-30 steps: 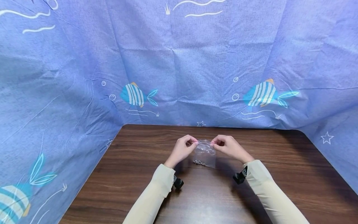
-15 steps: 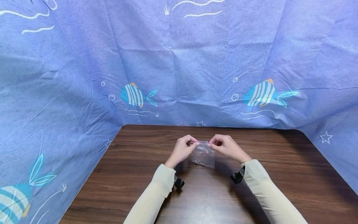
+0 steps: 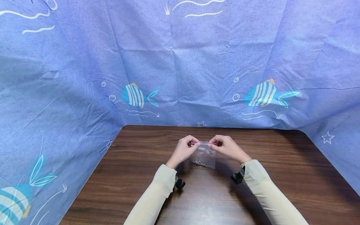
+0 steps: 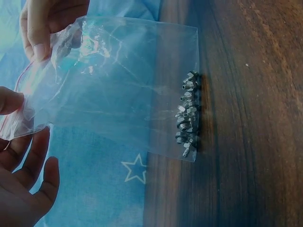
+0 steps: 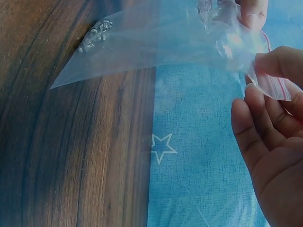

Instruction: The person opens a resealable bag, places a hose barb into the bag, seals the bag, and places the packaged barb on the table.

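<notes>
A clear zip-lock bag (image 3: 207, 157) with a red line along its mouth hangs upright between my hands. Small silvery metal fittings (image 4: 188, 111), several of them, lie heaped along its bottom edge. My left hand (image 3: 185, 148) pinches one end of the zip strip between thumb and fingers. At the other end, my right hand (image 3: 227, 147) pinches the strip in the same way. In the right wrist view the thumb (image 5: 279, 62) presses on the bag just below the red line. The bag's upper part is wrinkled near the mouth.
A dark brown wooden table (image 3: 126, 175) lies beneath the hands. Behind and to the left stands a blue fabric backdrop (image 3: 197, 62) printed with fish and stars. A small black camera (image 3: 180, 183) sits on the left wrist, another black camera (image 3: 237, 177) on the right.
My right hand has shifted slightly left, closer to the left hand. The bag's mouth, bowed apart earlier, now looks narrower and flatter. The left hand has barely moved.
</notes>
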Demonstrator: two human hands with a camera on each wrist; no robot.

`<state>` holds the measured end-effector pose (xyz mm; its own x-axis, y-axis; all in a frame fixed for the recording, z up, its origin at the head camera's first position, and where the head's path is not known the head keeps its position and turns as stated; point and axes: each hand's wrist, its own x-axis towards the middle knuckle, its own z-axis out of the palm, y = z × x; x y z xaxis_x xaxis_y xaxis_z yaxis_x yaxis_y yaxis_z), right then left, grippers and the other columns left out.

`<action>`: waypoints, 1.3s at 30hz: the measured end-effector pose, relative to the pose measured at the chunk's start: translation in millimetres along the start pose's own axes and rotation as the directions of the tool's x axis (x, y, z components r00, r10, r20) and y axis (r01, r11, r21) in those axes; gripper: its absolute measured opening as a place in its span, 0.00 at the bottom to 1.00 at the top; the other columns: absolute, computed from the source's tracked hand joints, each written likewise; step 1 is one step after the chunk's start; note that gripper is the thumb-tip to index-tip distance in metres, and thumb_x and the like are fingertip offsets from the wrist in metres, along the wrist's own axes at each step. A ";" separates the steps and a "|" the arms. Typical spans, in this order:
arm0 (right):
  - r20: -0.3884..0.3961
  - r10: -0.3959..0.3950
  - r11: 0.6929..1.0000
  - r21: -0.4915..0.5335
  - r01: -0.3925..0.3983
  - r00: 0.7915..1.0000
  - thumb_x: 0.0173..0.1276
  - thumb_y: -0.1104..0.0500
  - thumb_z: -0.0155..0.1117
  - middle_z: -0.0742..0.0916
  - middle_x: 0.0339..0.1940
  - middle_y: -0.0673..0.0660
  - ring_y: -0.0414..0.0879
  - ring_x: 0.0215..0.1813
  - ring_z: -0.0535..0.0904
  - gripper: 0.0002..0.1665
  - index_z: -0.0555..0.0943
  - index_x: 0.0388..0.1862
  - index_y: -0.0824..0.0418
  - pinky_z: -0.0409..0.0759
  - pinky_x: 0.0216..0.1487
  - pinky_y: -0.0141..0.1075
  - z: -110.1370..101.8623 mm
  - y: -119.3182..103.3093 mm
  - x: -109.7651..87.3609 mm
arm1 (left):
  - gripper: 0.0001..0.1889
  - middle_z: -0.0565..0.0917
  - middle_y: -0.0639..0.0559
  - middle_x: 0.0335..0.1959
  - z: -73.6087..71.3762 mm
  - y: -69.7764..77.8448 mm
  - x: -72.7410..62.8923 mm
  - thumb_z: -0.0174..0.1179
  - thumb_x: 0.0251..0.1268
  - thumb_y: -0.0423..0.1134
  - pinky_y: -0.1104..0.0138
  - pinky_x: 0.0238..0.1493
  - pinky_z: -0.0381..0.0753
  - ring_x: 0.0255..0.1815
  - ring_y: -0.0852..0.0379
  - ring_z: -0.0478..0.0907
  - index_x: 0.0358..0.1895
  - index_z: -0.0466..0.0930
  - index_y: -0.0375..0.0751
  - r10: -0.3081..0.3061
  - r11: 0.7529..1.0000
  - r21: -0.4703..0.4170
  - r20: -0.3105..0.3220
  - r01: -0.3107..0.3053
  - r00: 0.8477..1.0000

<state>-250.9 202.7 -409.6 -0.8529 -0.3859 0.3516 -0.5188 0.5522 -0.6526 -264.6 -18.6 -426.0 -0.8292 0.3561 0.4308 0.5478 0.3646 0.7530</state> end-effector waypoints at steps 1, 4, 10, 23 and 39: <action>0.002 0.005 1.000 0.010 -0.005 1.000 0.61 0.62 0.68 0.85 0.27 0.48 0.33 0.30 0.76 0.02 0.85 0.33 0.58 0.76 0.33 0.29 0.4 -0.5 0.3 | 0.05 0.85 0.47 0.34 0.4 -0.5 0.4 0.62 0.62 0.36 0.74 0.38 0.75 0.34 0.60 0.77 0.35 0.84 0.37 -0.002 1.000 -0.001 0.002 0.002 1.000; 0.003 0.004 1.000 0.017 -0.004 1.000 0.61 0.61 0.68 0.86 0.28 0.49 0.33 0.30 0.77 0.02 0.85 0.33 0.58 0.77 0.34 0.29 2.0 -1.3 1.1 | 0.05 0.85 0.47 0.34 1.4 -1.2 1.4 0.63 0.62 0.36 0.74 0.38 0.76 0.34 0.61 0.78 0.36 0.84 0.37 -0.003 1.000 -0.012 0.010 0.003 1.000; 0.001 -0.007 1.000 0.011 0.007 1.000 0.63 0.60 0.67 0.85 0.27 0.48 0.32 0.29 0.76 0.05 0.84 0.32 0.61 0.77 0.33 0.28 4.8 -2.6 2.5 | 0.05 0.85 0.46 0.34 3.3 1.3 1.8 0.63 0.62 0.35 0.74 0.36 0.77 0.34 0.62 0.79 0.36 0.85 0.36 0.003 0.999 -0.043 0.021 -0.002 1.000; -0.051 0.001 1.000 0.024 0.000 0.999 0.61 0.62 0.66 0.83 0.25 0.48 0.33 0.28 0.74 0.03 0.83 0.28 0.59 0.74 0.31 0.27 10.9 -5.4 6.2 | 0.04 0.85 0.46 0.33 6.0 1.2 1.7 0.63 0.62 0.34 0.75 0.36 0.77 0.33 0.61 0.78 0.34 0.84 0.36 -0.007 0.999 -0.052 -0.014 0.007 1.000; -0.091 0.018 0.998 -0.058 -0.023 0.996 0.60 0.60 0.68 0.80 0.21 0.45 0.34 0.25 0.71 0.05 0.83 0.25 0.56 0.71 0.28 0.28 10.7 -6.0 7.9 | 0.05 0.85 0.45 0.32 3.6 0.2 2.1 0.63 0.62 0.33 0.76 0.35 0.77 0.32 0.66 0.76 0.35 0.85 0.34 0.035 0.996 -0.081 0.021 -0.033 0.999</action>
<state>-253.9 188.4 -410.0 -0.8636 -0.3070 0.4000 -0.5016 0.6030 -0.6203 -265.9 -14.7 -426.7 -0.8070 0.3865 0.4466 0.5643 0.2815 0.7761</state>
